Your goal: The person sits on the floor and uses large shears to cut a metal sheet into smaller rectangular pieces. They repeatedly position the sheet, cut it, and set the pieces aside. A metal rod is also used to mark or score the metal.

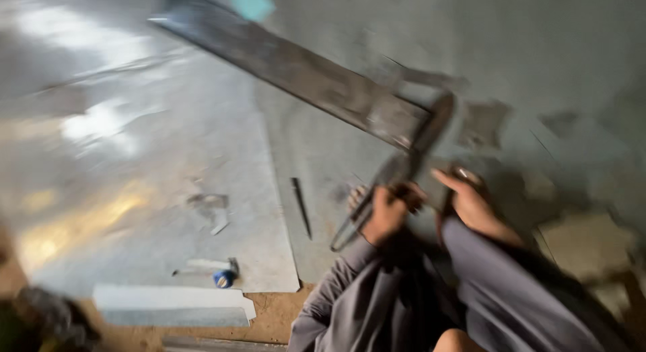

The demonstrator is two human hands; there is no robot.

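Though blurred, both hands on tool (397, 174).

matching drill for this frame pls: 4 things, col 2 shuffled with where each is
1. long metal bar
2. dark thin tool
3. blue-ended item
4. left hand

a. near the sheet's front edge, lower left
b. gripping a dark tool
c. running from the top down to the hands
d. lying on the floor left of the hands

Pairs: 1-c, 2-d, 3-a, 4-b
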